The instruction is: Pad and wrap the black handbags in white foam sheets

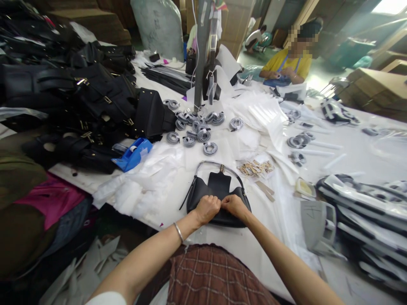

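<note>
A black handbag (233, 220) lies on the white table in front of me, its flap (220, 184) folded back and its strap (237, 173) curving away behind it. Both hands meet over the bag's middle, nearly touching. My left hand (208, 209) is closed in a fist, with a bangle on the wrist. Beside it, my right hand (234, 206) is closed in a pinch. Whatever is between the fingers of either hand is hidden. A dark strip (188, 192) hangs at the bag's left side.
Black bags (104, 97) are heaped at left, near a blue tape dispenser (135, 153). Several coiled straps (203, 133) lie beyond the bag, before a grey post (202, 55). Metal fittings (256, 168) and wrapped bags (365, 220) are at right. A person in yellow (282, 67) sits across.
</note>
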`<state>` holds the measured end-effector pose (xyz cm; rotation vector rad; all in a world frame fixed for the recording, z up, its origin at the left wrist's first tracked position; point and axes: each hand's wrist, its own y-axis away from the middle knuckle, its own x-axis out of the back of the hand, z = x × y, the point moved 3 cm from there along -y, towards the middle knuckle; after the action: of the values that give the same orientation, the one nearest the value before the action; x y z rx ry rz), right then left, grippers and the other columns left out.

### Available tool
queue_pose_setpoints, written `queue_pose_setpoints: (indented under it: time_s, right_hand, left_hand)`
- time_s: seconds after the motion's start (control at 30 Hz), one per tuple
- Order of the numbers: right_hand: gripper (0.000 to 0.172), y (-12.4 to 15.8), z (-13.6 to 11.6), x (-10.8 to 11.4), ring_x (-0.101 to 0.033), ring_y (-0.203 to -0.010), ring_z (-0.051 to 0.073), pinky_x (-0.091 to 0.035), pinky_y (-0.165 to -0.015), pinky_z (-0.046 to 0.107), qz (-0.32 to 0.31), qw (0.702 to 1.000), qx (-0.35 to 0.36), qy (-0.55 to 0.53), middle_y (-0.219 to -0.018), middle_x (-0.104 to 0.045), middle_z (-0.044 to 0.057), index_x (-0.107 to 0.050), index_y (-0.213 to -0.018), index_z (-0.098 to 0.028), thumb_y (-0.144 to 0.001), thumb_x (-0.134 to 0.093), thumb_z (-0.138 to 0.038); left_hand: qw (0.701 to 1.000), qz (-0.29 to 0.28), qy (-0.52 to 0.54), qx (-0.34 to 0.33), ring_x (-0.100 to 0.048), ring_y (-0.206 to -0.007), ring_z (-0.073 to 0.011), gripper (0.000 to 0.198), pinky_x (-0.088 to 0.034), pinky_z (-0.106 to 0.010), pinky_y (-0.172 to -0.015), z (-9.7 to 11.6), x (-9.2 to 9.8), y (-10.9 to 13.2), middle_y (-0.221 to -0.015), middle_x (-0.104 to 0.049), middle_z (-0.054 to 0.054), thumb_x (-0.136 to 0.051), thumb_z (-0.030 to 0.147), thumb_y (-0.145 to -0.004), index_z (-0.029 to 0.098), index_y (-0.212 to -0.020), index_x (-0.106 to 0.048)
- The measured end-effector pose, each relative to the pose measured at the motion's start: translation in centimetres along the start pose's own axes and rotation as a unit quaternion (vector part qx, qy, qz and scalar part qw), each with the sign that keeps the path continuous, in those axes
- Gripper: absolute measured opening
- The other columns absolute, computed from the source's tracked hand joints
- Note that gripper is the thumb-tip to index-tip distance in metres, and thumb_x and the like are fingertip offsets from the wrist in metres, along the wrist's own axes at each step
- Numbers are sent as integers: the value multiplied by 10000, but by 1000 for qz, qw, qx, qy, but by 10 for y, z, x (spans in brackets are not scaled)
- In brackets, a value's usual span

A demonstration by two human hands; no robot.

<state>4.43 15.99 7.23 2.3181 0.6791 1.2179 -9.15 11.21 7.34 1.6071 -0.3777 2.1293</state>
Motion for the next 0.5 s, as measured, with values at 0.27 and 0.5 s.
queue_pose_setpoints:
  time_s: [0.27, 0.5]
  right_hand:
    - [142, 9, -1, 0, -589, -643, 143, -357, -544, 225, 27, 999, 26, 6, -629, -657, 6, -692, -667, -183, -721, -609, -284]
    - [155, 15, -2, -1, -611, -715, 156, -375, -595, 233, 48, 997, 55, 18, -726, -693, 9, -703, -731, -200, -759, -599, -310]
  left_hand:
    - [1000, 18, -4, -21, -595, -811, -223, 140, -417, -337, -671, -1, 7, 0, -832, -625, -99, -469, 109, -918, 141, -886, -602]
    - [999, 40, 29, -7, -567, -867, -217, 58, -418, -332, -730, -7, 12, 0, -892, -616, -78, -539, 181, -901, 175, -911, -595]
